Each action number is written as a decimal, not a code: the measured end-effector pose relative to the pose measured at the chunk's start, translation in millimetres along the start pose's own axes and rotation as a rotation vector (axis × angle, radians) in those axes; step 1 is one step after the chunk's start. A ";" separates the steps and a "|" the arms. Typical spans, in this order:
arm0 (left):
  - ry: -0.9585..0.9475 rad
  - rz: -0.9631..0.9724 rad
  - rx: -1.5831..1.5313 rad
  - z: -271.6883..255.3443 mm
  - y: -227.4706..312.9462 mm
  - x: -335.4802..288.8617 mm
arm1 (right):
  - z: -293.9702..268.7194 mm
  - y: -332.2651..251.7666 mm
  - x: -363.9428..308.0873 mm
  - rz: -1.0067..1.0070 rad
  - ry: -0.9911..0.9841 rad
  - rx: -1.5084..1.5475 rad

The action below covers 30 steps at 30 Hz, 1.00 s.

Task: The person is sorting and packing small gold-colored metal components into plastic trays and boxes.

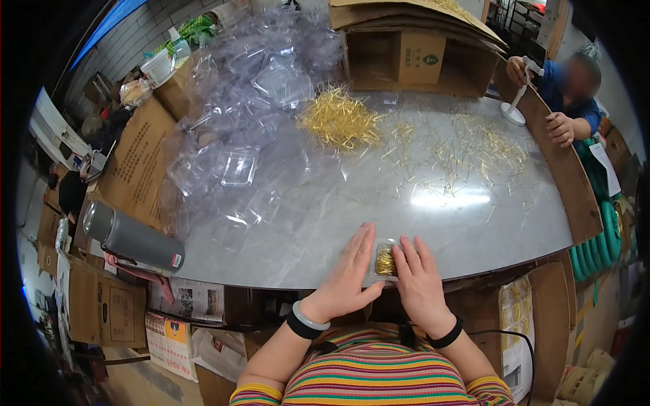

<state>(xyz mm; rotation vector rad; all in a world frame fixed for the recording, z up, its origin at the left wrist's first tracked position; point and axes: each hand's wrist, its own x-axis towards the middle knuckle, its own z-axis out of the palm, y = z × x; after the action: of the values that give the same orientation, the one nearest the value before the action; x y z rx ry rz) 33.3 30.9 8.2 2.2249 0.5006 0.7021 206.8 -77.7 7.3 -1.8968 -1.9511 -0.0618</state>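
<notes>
Hands, left hand (350, 271) and right hand (418, 277), open and flat beside small clear plastic box of golden pins (386, 260) on grey marble counter (325, 223), apparently steadying it.

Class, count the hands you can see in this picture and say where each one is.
4. The left hand and right hand flank a small clear box of gold pins at the table's near edge; another person's two hands are far right.

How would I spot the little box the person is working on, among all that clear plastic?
Start at the grey marble table and come to its near edge, where the left hand and right hand lie flat. Between them sits a small clear box. Unlike the empty boxes piled far left, it is full of gold pins.
</notes>
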 end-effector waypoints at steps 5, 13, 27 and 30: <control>0.004 0.059 0.383 11.2 -2.9 -7.9 | -5.8 4.9 -1.7 -0.012 0.001 0.177; -0.021 0.086 0.543 14.2 0.5 -8.3 | -6.6 13.6 -2.7 -0.078 -0.012 0.134; -0.011 -0.012 0.442 10.4 -4.7 -11.4 | -38.7 69.6 -47.9 0.178 0.093 -0.102; -0.018 0.028 0.504 16.5 -0.3 -6.1 | -54.1 141.7 -86.5 0.367 0.191 -0.289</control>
<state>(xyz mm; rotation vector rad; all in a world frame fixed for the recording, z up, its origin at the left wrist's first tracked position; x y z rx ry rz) 38.7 19.0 -3.6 2.7070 0.6991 0.6174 356.3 -166.7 -7.0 -2.3099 -1.5083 -0.4202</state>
